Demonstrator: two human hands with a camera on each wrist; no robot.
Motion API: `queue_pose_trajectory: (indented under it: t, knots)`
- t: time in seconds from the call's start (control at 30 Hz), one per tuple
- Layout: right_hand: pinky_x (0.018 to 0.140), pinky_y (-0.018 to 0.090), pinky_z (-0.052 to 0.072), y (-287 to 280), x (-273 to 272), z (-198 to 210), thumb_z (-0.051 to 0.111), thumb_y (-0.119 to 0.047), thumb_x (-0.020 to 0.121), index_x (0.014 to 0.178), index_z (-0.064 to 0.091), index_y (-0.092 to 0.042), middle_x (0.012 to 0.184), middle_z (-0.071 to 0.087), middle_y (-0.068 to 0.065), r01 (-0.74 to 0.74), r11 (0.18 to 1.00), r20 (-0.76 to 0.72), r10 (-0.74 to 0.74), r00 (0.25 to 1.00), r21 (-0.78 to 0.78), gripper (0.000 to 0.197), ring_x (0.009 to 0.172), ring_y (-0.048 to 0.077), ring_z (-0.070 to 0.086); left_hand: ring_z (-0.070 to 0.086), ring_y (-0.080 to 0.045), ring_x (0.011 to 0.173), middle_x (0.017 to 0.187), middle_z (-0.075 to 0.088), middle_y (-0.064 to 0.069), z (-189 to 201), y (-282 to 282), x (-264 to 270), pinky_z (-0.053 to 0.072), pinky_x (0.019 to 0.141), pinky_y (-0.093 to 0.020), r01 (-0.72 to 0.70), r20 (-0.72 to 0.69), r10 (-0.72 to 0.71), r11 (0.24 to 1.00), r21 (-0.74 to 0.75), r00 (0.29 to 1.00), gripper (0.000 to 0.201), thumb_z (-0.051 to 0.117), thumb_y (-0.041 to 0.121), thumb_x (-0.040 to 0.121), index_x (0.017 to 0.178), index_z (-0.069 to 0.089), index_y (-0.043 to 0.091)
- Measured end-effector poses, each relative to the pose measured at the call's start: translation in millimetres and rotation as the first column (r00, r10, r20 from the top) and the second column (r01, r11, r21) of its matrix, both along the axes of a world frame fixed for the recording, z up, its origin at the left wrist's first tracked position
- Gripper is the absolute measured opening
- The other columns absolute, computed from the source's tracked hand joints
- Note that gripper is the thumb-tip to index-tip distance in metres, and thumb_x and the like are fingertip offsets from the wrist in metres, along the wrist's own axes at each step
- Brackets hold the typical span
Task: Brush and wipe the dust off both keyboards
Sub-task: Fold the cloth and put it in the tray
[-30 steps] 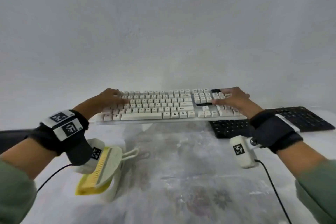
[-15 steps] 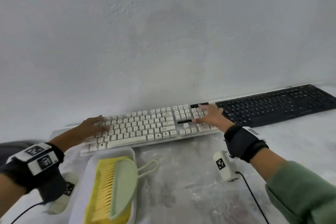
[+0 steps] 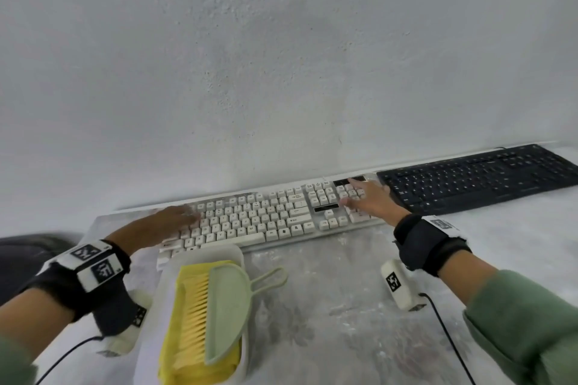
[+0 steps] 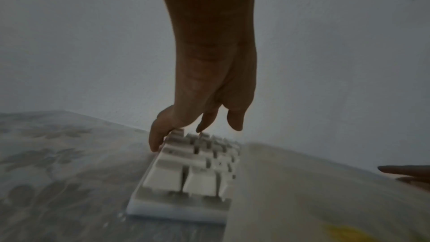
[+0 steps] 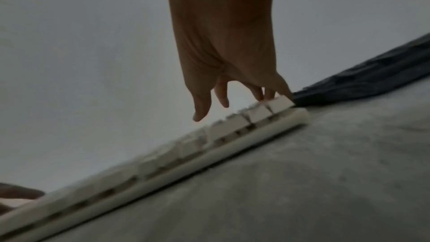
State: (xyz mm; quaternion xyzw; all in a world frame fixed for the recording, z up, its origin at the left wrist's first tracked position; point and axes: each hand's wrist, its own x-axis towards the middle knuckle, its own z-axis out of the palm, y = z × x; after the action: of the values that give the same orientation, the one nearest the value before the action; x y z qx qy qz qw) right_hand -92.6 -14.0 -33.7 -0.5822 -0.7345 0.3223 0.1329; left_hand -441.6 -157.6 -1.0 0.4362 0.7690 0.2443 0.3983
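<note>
The white keyboard (image 3: 266, 219) lies flat at the back of the table, along the wall. My left hand (image 3: 175, 219) rests on its left end. In the left wrist view the left hand (image 4: 197, 126) has its fingers on the keys of the white keyboard (image 4: 193, 172), with the thumb down beside the end. My right hand (image 3: 362, 197) lies on the number pad with straight fingers. In the right wrist view the right hand (image 5: 232, 102) touches the end keys of the white keyboard (image 5: 232, 132), thumb hanging free. The black keyboard (image 3: 478, 178) (image 5: 363, 84) lies just to the right.
A white tray (image 3: 203, 251) in front of the white keyboard's left half holds a yellow brush (image 3: 190, 316) and a green dustpan (image 3: 228, 306). A dusty patterned cover (image 3: 328, 306) spreads over the table's middle. The wall stands right behind both keyboards.
A second ago both hands held the white keyboard up over the table's middle. It has gone back and down to the wall beside the black keyboard, and the hands now rest on it.
</note>
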Motion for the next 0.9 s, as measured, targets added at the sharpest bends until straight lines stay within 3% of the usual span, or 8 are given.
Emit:
queue_pose_trajectory:
  t: [0.07,0.13,0.23,0.3,0.47,0.57,0.8,0.9]
  knots:
    - [0.111,0.045,0.012,-4.1,-3.4,1.7,0.059,-0.058,0.078,0.144,0.032,-0.025,0.147,0.033,0.015,0.043,0.997,0.000,-0.043,0.999,0.068,0.079,0.140,0.032,0.016,0.033,-0.025,0.138,0.146,0.037,-0.004,6.1,0.5,-1.1,0.024,0.111,-0.035,0.000,0.016,0.000,1.000,-0.001,1.000,0.110,0.077,0.069,0.056,0.141,0.041,0.009]
    - [0.110,0.043,0.014,-19.8,-13.8,13.6,0.059,-0.046,0.085,0.142,0.035,-0.025,0.146,0.033,0.016,0.020,0.990,-0.086,-0.008,0.996,0.138,0.065,0.140,0.030,0.017,0.027,-0.024,0.141,0.152,0.029,-0.002,16.7,-2.4,2.4,0.019,0.113,-0.037,-0.024,0.022,0.023,0.999,0.032,0.999,0.092,0.072,0.052,0.075,0.147,0.033,0.011]
    - [0.112,0.036,0.013,-57.7,-31.5,46.3,0.058,-0.034,0.090,0.140,0.039,-0.023,0.142,0.039,0.011,-0.085,0.975,-0.256,0.137,0.957,0.206,0.055,0.138,0.023,0.022,0.028,-0.021,0.140,0.146,0.034,0.005,35.4,-14.5,9.1,0.022,0.102,-0.031,0.018,0.012,-0.020,0.996,0.092,1.000,0.149,0.072,0.084,0.015,0.144,0.038,0.018]
    - [0.114,0.037,0.015,-85.9,-41.7,67.2,0.057,-0.032,0.090,0.139,0.040,-0.023,0.143,0.040,0.005,-0.167,0.956,-0.309,0.239,0.921,0.240,0.052,0.137,0.019,0.026,0.028,-0.019,0.140,0.151,0.033,0.004,44.0,-31.7,12.0,0.023,0.098,-0.032,0.071,-0.021,-0.069,0.988,0.134,0.997,0.154,0.064,0.090,0.006,0.143,0.041,0.023]
    - [0.115,0.045,0.014,-150.7,-61.6,74.7,0.058,-0.034,0.089,0.137,0.044,-0.025,0.143,0.043,-0.001,-0.364,0.900,-0.407,0.433,0.804,0.239,0.050,0.135,0.016,0.032,0.032,-0.012,0.136,0.141,0.042,0.010,53.1,-95.2,35.7,0.024,0.100,-0.029,0.052,0.013,-0.055,0.978,0.200,0.998,0.112,0.068,0.077,0.046,0.140,0.044,0.022]
    - [0.114,0.047,0.017,-180.1,-72.8,52.0,0.061,-0.037,0.087,0.135,0.045,-0.030,0.137,0.046,0.013,-0.378,0.903,-0.396,0.430,0.811,0.207,0.051,0.133,0.026,0.032,0.033,-0.007,0.131,0.134,0.040,0.014,37.4,-130.7,48.9,0.022,0.095,-0.021,-0.050,0.050,0.041,0.979,0.196,0.998,0.054,0.055,0.040,0.094,0.141,0.042,0.020]
    - [0.092,0.022,0.008,-231.0,-84.6,4.7,0.060,-0.037,0.087,0.139,0.033,-0.042,0.150,0.022,0.017,-0.290,0.952,-0.321,0.306,0.896,0.097,0.059,0.139,0.035,0.001,0.028,-0.024,0.140,0.153,0.032,-0.003,-11.6,-189.3,73.6,0.028,0.110,-0.042,-0.151,0.165,0.132,0.982,0.110,0.977,0.052,0.047,0.030,0.099,0.148,0.032,0.020]
    - [0.110,0.028,0.007,-241.2,-87.0,4.7,0.061,-0.025,0.087,0.140,0.033,-0.039,0.148,0.020,0.025,-0.194,0.975,-0.422,0.220,0.879,0.105,0.061,0.140,0.036,0.001,0.034,-0.025,0.138,0.151,0.035,-0.007,-24.0,-193.9,80.2,0.030,0.113,-0.047,-0.169,0.239,0.132,0.975,0.141,0.962,0.055,0.046,0.034,0.098,0.148,0.031,0.019]
